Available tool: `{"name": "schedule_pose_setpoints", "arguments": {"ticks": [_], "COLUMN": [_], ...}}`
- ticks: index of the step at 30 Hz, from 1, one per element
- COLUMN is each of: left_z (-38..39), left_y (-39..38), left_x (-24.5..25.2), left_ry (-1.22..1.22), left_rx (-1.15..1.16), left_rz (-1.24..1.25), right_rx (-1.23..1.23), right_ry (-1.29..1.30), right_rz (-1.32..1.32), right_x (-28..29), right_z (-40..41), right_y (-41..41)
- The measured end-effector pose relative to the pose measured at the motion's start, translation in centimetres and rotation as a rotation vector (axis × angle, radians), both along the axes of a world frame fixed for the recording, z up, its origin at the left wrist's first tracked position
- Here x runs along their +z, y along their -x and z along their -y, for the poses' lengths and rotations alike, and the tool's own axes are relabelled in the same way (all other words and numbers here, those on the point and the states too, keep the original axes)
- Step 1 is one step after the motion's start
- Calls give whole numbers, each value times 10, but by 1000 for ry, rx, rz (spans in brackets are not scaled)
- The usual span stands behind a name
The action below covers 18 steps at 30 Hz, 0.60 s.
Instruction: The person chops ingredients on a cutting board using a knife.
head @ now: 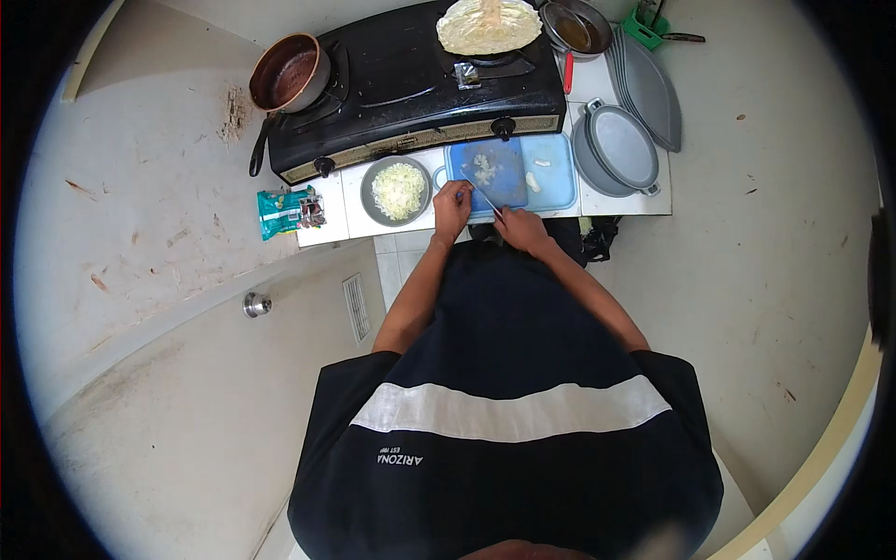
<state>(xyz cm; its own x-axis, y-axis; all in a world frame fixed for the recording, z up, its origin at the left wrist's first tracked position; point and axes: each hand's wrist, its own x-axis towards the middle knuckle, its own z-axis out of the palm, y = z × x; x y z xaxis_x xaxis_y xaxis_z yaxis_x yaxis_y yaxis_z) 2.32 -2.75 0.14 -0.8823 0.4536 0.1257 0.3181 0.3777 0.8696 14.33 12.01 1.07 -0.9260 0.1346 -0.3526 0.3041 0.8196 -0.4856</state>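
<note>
My right hand [521, 228] grips a kitchen knife [484, 198] by its handle, with the blade slanting up and left over the blue cutting board [514, 192]. At the board's left edge, my left hand [453, 205] has its fingers bent close to the blade. Whether those fingers pinch anything is too small to tell. Finely chopped white bits, likely garlic [484, 169], lie on the darker blue part of the board. Two pale peeled pieces [533, 182] rest on its lighter right part. Left of the board, a grey bowl [365, 203] holds shredded pale-green cabbage [397, 191].
A black gas stove [392, 63] spans the counter's back, bearing a saucepan [292, 73], a cut cabbage [488, 31] and a small sachet [467, 75]. Grey pots [623, 150], plates [651, 98] and a strainer over a pan [568, 31] stand right. A teal packet [278, 213] lies left.
</note>
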Motion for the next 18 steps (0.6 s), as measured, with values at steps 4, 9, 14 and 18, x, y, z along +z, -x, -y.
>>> {"name": "schedule_pose_setpoints", "arguments": {"ticks": [4, 9, 14, 18], "left_z": [-1, -1, -1, 0], "left_y": [-1, 0, -1, -1], "left_x": [1, -3, -7, -3], "left_ry": [6, 32, 2, 35], "left_rx": [5, -5, 19, 11], "left_rz": [39, -5, 72, 29], "right_rx": [1, -11, -3, -19], "right_ry": [-8, -16, -3, -13], "right_rz": [-24, -24, -3, 91], "right_x": [-3, -9, -4, 5], "right_z": [-1, 3, 1, 0], "right_y": [3, 17, 6, -1]}}
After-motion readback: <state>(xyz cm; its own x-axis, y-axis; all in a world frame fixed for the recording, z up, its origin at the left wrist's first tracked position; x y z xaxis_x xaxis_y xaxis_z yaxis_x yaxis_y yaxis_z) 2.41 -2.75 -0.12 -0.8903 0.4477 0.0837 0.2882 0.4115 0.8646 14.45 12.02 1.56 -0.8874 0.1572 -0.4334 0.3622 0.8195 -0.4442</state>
